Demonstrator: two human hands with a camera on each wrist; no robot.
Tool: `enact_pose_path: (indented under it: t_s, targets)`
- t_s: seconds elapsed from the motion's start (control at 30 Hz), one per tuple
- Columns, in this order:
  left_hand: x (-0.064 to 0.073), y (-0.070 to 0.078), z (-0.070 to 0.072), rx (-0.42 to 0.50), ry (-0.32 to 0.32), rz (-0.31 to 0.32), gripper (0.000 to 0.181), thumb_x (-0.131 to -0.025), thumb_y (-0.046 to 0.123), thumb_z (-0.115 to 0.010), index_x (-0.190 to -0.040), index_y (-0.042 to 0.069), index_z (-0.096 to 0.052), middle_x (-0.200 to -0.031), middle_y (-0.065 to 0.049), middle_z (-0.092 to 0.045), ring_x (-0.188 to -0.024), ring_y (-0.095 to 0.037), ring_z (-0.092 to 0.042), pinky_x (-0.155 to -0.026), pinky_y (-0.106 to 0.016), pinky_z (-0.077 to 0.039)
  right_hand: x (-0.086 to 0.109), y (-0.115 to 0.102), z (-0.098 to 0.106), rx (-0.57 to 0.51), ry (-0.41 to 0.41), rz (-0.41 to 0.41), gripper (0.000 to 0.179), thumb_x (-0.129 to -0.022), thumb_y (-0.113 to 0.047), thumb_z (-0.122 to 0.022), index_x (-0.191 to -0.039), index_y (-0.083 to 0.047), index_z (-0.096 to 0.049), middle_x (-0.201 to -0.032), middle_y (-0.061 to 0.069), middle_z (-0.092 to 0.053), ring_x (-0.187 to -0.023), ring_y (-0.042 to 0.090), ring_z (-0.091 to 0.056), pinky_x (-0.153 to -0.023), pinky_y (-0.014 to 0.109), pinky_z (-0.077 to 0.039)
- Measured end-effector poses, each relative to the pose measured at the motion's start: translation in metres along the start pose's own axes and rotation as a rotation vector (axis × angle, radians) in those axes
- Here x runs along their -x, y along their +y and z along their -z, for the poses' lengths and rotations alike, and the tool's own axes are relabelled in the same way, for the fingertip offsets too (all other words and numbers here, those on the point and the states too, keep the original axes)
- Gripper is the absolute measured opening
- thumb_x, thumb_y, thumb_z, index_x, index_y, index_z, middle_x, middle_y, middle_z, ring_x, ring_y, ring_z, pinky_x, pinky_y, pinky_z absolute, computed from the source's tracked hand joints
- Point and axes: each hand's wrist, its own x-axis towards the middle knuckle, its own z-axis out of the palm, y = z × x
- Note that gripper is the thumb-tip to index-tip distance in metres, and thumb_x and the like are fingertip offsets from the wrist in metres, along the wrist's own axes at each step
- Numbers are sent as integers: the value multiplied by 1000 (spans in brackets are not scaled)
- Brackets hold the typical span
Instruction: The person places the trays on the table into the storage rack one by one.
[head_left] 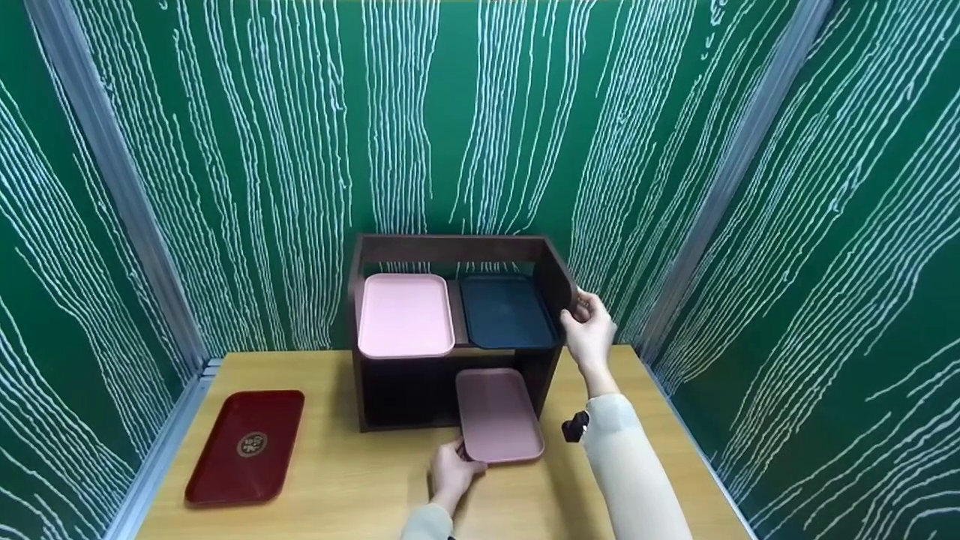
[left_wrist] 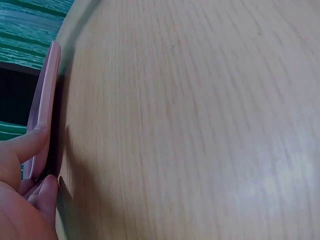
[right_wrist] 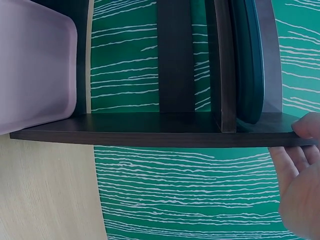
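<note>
A dusty-pink tray lies partly inside the lower right of a dark brown shelf, its near end sticking out over the table. My left hand pinches that tray at its near left corner, thumb on the rim and fingers beneath, as the left wrist view shows. With thumb and fingers on either face, my right hand grips the front edge of the shelf's right side panel. On the upper level sit a light pink tray at left and a dark blue-green tray at right.
A dark red tray with a round gold emblem lies on the wooden table, left of the shelf. Green walls with white wavy lines and grey metal posts surround the table. The shelf stands near the back wall.
</note>
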Motion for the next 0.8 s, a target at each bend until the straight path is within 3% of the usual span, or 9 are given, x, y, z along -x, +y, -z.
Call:
enact_pose_path:
  t_s: [0.23,0.4,0.63,0.8]
  targets:
    - [-4,6,-3,-50,24,100,50,-63,14,-96,-112,13,-84,-101,-2,-82,-97,-25,-76,-83,-47,-60,0,1,0,9,-5,14,42,-93,6,-73,-134,-3,-70,-127,21,-74,-118,32,-73,-84,12,-55]
    - [-4,9,-6,-72,38,137,38,-65,14,-96,-101,16,-86,-93,1,-82,-90,-22,-76,-80,-46,-60,2,4,3,7,14,10,42,-92,8,-72,-133,-2,-70,-127,22,-74,-119,33,-72,-82,11,-55]
    - [-6,11,-11,-51,94,152,23,-68,13,-94,-89,16,-85,-85,1,-80,-80,-20,-74,-74,-46,-59,1,2,1,23,12,-3,42,-92,6,-72,-134,-3,-70,-126,21,-75,-118,31,-73,-83,13,-56]
    - [-10,13,-12,-86,150,141,15,-66,14,-90,-77,19,-82,-75,4,-77,-70,-21,-72,-64,-48,-56,1,1,-1,14,10,-10,42,-92,7,-73,-132,-2,-70,-126,23,-74,-119,33,-72,-82,12,-56]
